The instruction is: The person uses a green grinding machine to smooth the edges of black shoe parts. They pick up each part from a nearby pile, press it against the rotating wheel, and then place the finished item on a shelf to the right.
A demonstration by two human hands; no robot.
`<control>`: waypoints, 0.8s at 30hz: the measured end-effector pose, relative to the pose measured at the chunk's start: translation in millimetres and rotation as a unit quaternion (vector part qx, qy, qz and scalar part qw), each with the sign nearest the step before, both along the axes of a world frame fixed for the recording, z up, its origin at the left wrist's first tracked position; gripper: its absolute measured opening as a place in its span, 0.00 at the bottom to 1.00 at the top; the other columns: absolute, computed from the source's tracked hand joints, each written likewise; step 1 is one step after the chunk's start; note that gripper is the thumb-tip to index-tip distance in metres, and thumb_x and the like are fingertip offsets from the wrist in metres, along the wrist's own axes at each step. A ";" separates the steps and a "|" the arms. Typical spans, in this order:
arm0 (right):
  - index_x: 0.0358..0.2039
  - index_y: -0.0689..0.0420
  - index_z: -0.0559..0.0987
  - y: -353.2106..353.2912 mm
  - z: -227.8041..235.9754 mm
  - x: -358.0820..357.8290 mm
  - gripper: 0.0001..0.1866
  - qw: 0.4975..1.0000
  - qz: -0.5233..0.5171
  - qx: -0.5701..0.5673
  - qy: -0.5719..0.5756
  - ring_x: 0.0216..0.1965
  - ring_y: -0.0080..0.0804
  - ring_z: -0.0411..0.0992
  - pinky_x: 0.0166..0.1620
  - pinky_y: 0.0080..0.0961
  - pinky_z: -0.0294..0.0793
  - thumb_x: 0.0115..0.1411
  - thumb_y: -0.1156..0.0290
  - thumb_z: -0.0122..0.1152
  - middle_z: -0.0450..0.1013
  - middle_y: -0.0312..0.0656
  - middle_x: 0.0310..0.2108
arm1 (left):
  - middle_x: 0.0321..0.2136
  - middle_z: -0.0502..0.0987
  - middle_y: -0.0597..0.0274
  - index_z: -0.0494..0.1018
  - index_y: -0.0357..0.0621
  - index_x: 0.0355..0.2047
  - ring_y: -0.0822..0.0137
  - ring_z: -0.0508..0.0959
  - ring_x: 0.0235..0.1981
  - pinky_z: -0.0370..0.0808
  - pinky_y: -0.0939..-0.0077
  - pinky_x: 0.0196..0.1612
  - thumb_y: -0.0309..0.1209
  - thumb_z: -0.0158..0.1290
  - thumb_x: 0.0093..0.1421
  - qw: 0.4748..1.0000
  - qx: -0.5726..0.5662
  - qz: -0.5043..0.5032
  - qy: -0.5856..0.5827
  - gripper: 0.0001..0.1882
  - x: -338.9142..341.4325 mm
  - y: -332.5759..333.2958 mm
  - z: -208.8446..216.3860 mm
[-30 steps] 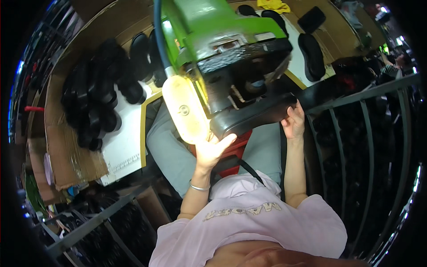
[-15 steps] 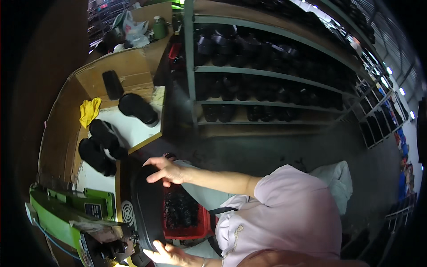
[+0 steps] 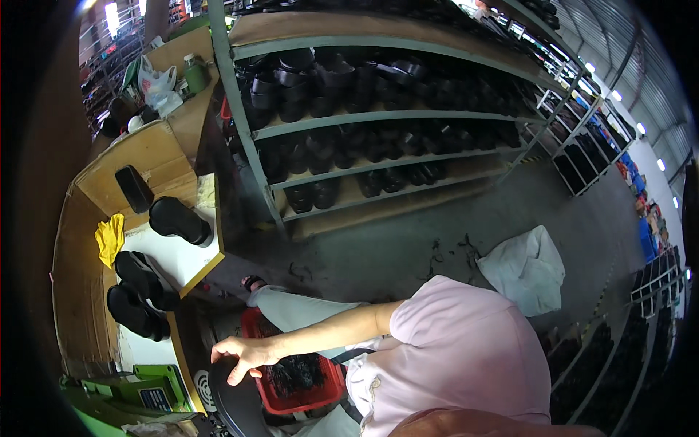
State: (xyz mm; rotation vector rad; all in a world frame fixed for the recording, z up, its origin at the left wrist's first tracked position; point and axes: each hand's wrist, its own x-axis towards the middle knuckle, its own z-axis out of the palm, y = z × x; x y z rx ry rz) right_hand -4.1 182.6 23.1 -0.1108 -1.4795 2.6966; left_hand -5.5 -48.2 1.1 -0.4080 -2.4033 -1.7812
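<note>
My right hand (image 3: pixel 245 357) rests over the near end of a long, smooth, black curved piece (image 3: pixel 237 400), thumb on one side and fingers bent over the other. It has the outline of a shoe sole, but its exact kind is unclear. The piece lies between the bench and a red basket (image 3: pixel 336 386) holding black scraps. Its lower end runs toward the picture's bottom edge. Close by stands a green machine (image 3: pixel 156 386), mostly cut off. My left hand is out of the picture.
Black shoes (image 3: pixel 180 220) and a yellow cloth (image 3: pixel 110 239) lie on the white bench inside cardboard walls (image 3: pixel 84 291). A metal rack (image 3: pixel 408 116) holds rows of black footwear. On the floor are a pale sack (image 3: pixel 524 269) and dark scraps (image 3: pixel 437 255).
The view has shifted, so the bench and machine sit lower and the rack shows more. My right hand has moved down with the black piece's end. My left hand has left the picture.
</note>
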 end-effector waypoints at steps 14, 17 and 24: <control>0.47 0.57 0.72 41.7 28.4 18.1 0.26 0.983 -0.109 0.105 -0.101 0.24 0.25 0.73 0.22 0.20 0.73 0.45 0.77 0.68 0.73 0.40 0.38 | 0.37 0.75 0.55 0.73 0.34 0.44 0.59 0.74 0.40 0.72 0.66 0.48 0.28 0.68 0.46 0.991 -0.096 0.085 -0.047 0.25 22.7 -7.6 31.5; 0.48 0.56 0.71 47.5 -8.6 11.1 0.23 0.991 -0.133 0.005 -0.027 0.29 0.23 0.74 0.20 0.17 0.71 0.50 0.78 0.66 0.74 0.39 0.37 | 0.36 0.74 0.63 0.74 0.40 0.43 0.72 0.71 0.36 0.69 0.78 0.39 0.27 0.72 0.41 0.993 0.044 0.053 -0.095 0.28 9.4 -9.5 17.9; 0.49 0.60 0.70 36.4 -8.4 0.0 0.22 0.996 -0.085 0.002 0.014 0.25 0.19 0.70 0.18 0.12 0.66 0.56 0.74 0.67 0.73 0.37 0.36 | 0.37 0.75 0.60 0.70 0.34 0.45 0.70 0.76 0.39 0.75 0.76 0.46 0.15 0.66 0.45 0.984 0.158 0.045 -0.063 0.26 22.8 -13.2 17.6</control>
